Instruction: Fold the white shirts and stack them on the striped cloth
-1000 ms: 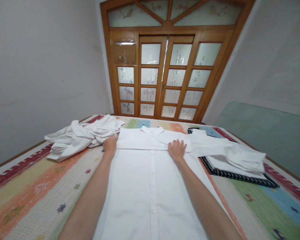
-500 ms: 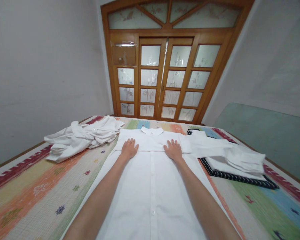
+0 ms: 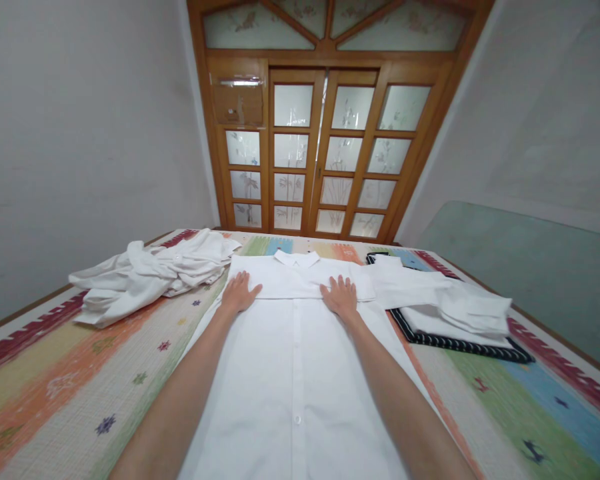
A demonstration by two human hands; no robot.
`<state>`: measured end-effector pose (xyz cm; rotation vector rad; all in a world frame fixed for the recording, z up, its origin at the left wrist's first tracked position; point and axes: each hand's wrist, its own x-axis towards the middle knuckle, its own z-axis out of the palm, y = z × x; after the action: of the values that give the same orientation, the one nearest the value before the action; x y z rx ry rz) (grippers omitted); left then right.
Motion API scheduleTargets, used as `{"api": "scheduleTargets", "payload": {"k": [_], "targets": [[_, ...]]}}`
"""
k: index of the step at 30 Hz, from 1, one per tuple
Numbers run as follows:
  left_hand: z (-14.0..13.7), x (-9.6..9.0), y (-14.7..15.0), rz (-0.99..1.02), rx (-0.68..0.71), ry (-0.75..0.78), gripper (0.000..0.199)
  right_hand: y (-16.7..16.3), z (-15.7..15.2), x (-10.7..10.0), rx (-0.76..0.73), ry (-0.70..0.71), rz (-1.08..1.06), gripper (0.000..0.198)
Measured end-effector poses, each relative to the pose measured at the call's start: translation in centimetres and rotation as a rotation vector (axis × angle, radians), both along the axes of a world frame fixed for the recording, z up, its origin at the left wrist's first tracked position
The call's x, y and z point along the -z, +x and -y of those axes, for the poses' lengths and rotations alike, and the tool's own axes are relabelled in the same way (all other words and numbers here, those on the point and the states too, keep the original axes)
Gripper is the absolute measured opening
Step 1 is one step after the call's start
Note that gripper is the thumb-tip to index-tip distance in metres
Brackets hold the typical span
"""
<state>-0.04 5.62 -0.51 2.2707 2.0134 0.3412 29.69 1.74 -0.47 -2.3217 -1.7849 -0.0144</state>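
Observation:
A white button-front shirt (image 3: pixel 270 387) lies flat before me, collar at the far end. Across its upper part one sleeve is laid over, making a band below the collar. My left hand (image 3: pixel 239 292) rests on the left end of that band, palm down, with the thumb spread away from the fingers. Flat on the right part of the band is my right hand (image 3: pixel 340 297), its fingers apart. The other sleeve (image 3: pixel 445 293) stretches out to the right and lies over a folded white garment (image 3: pixel 450 325) edged by black striped cloth (image 3: pixel 460 347).
A crumpled white garment (image 3: pixel 150 273) lies on the left of the patterned cloth (image 3: pixel 145 347) that covers the surface. A pale green board (image 3: pixel 520 260) leans along the right wall. Wooden doors with glass panes (image 3: pixel 300 153) stand beyond the far edge.
My left hand has slid a little left along the shirt's upper band, toward its edge. My right hand stays at about the same spot on the band. The view has shifted slightly.

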Motion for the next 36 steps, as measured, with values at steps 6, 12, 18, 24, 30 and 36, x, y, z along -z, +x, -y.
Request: {"api": "scheduleTargets", "payload": {"k": [6, 12, 18, 24, 30, 36], "targets": [[0.3, -0.8, -1.0, -0.059, -0.209, 0.178, 0.05, 0.0, 0.4, -0.5, 0.096, 0.103, -0.02, 0.055], [1.1, -1.8, -3.5, -0.098, -0.409, 0.294, 0.04, 0.1, 0.4, -0.2, 0.075, 0.122, -0.002, 0.053], [0.1, -1.9, -3.3, 0.053, -0.347, 0.2, 0.031, 0.1, 0.3, 0.1, 0.068, 0.14, 0.012, 0.052], [-0.9, -1.8, -3.6, 0.211, -0.378, 0.147, 0.027, 0.3, 0.1, 0.3, 0.06, 0.15, 0.018, 0.051], [-1.5, -1.9, -4.4, 0.402, -0.463, 0.156, 0.024, 0.3, 0.1, 0.1, 0.078, 0.137, 0.018, 0.052], [-1.3, -2.0, -4.4, 0.455, -0.527, 0.126, 0.018, 0.2, 0.4, -0.1, 0.088, 0.136, 0.029, 0.052]]}}
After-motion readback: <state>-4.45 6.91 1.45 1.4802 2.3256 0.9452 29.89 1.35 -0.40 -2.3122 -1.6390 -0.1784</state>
